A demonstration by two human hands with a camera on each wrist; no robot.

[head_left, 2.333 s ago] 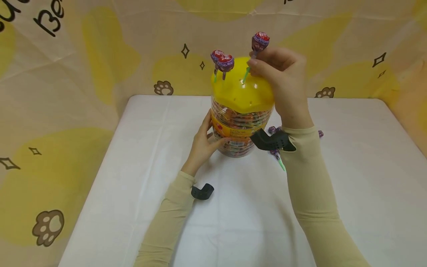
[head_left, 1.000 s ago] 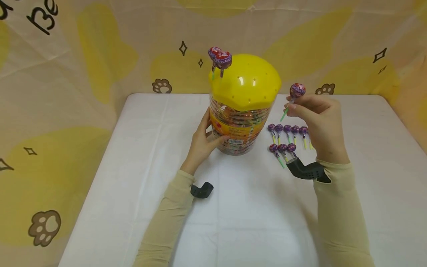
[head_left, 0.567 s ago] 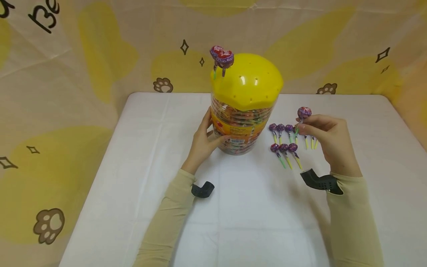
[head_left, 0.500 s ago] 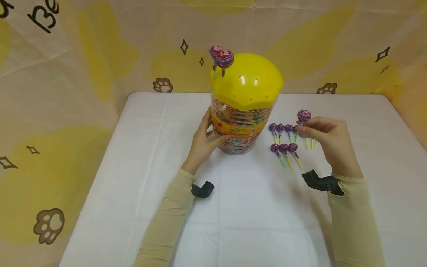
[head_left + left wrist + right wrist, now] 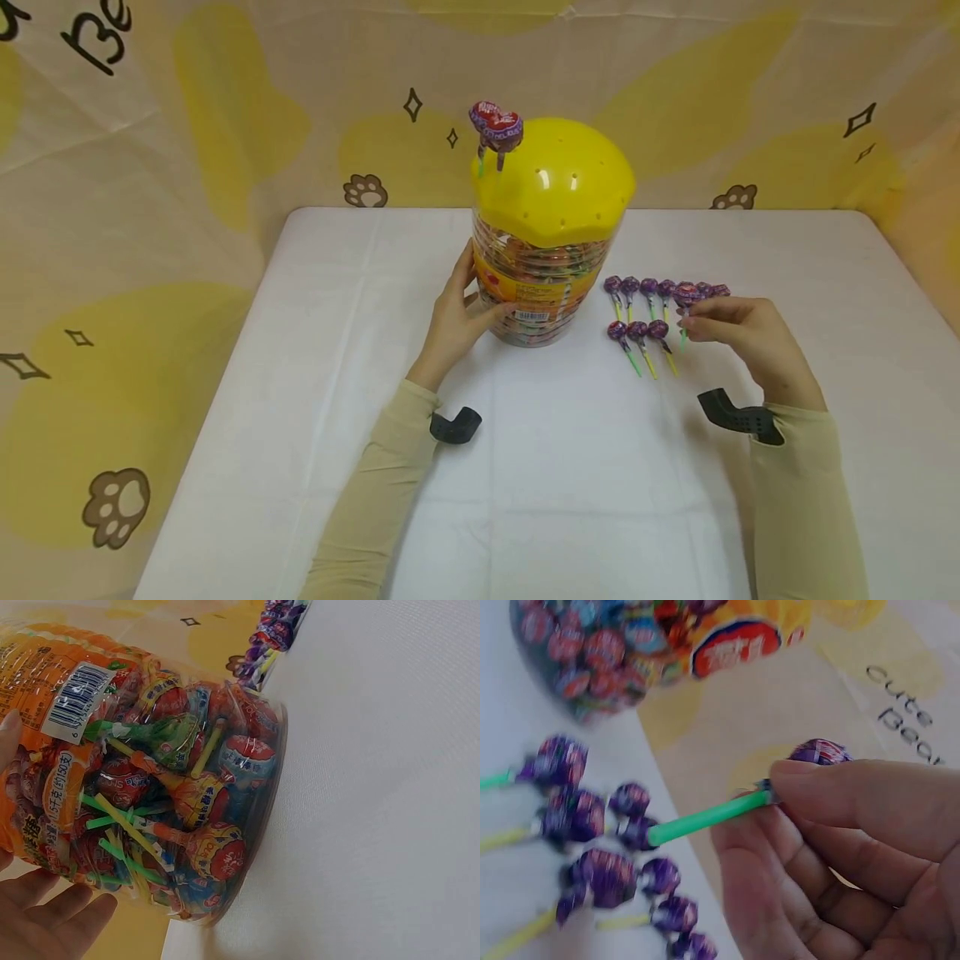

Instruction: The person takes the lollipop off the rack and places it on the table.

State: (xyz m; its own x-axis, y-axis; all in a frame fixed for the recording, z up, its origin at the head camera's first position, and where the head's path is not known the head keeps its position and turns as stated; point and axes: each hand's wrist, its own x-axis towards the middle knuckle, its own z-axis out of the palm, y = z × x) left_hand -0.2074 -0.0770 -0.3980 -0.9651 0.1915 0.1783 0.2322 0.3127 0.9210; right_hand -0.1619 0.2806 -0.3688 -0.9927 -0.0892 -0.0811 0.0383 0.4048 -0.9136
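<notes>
In the head view my left hand (image 5: 453,329) holds the side of a clear ribbed candy jar (image 5: 532,292), thumb in front and fingers around it. The left wrist view shows wrapped lollipops (image 5: 214,851) inside the jar. A yellow domed lid (image 5: 577,187) with small holes tops it, and two purple-and-red lollipops (image 5: 502,132) stand upright at its left side. My right hand (image 5: 750,337) pinches a purple-wrapped lollipop (image 5: 821,752) between thumb and fingers just below its head. Its green stick (image 5: 709,817) points away from the hand, over the rows on the table.
Right of the jar, two rows of purple lollipops lie on the white table (image 5: 487,500): a longer back row (image 5: 648,287) and three in the front row (image 5: 637,331). A patterned yellow-and-beige cloth (image 5: 675,108) hangs behind the table. Each wrist carries a black camera mount (image 5: 455,427).
My right hand has brought the lollipop from over the yellow lid rightward and down, low over the table at the lollipop rows. The left hand and the jar stay nearly still.
</notes>
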